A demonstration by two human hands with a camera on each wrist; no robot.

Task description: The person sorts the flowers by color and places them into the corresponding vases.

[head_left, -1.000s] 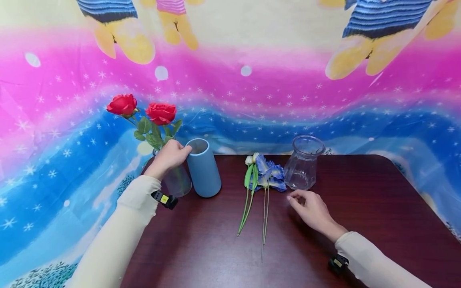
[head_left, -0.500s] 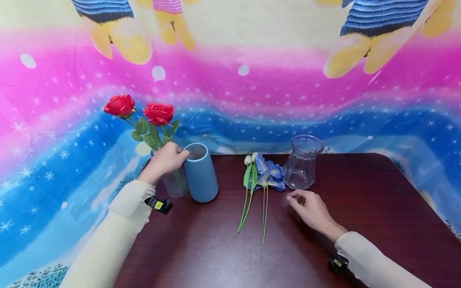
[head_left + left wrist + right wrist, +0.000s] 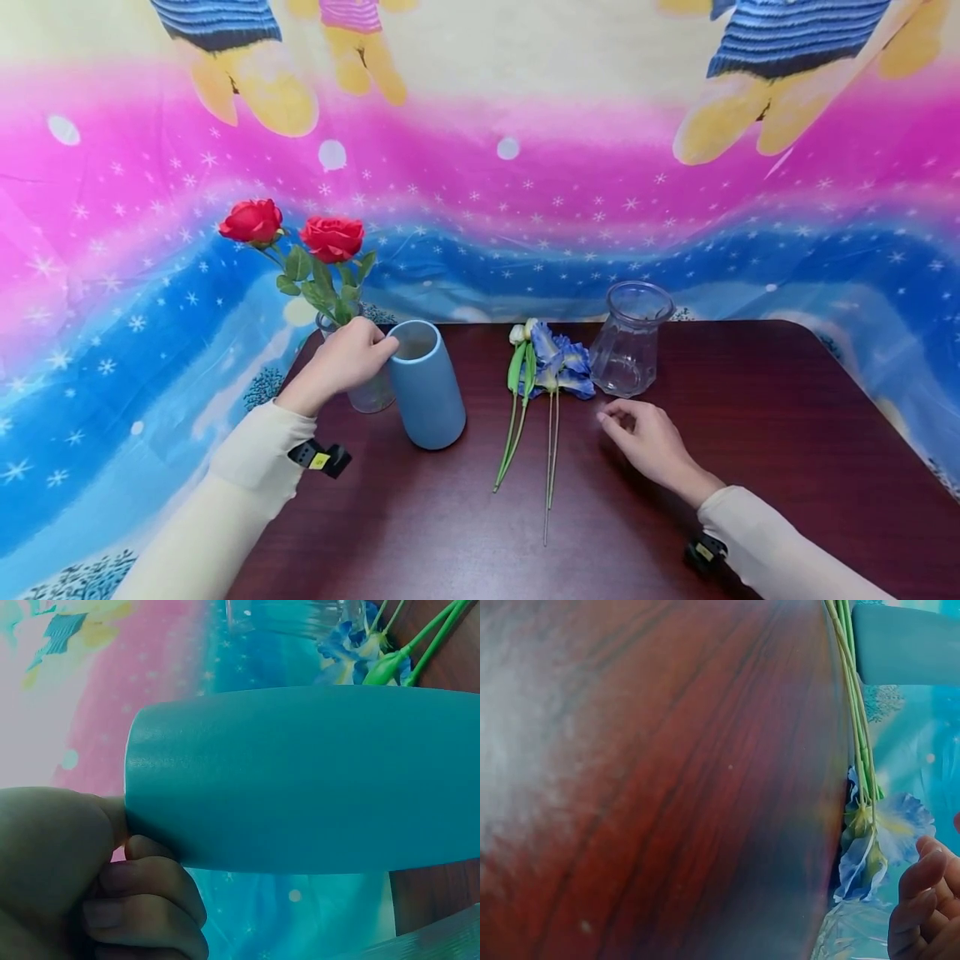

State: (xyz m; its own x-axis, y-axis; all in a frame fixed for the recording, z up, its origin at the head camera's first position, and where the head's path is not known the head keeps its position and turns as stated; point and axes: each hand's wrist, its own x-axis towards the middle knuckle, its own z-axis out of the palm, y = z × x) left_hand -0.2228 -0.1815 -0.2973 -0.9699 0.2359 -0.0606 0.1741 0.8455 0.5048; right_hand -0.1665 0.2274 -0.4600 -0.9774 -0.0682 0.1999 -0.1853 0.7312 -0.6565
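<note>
My left hand [image 3: 347, 360] pinches the rim of a blue vase [image 3: 429, 400] between thumb and fingers, as the left wrist view also shows with the vase [image 3: 300, 780] filling its middle. The vase is nearly upright, leaning slightly; whether its base touches the table cannot be told. My right hand [image 3: 651, 442] rests low over the table with loosely bent fingers, holding nothing. Left of it lie blue irises [image 3: 557, 362] with thin stems, beside white tulips [image 3: 517, 358] with green leaves. A clear glass vase [image 3: 628, 342] stands just beyond the right hand.
Behind my left hand, a second clear vase [image 3: 371, 392] holds two red roses [image 3: 332, 239], partly hidden by the hand. The dark wooden table [image 3: 480, 550] ends against a patterned cloth backdrop [image 3: 450, 183] at the back.
My left hand has drawn the blue vase toward me, away from the rose vase. The right hand and the lying flowers have stayed in place.
</note>
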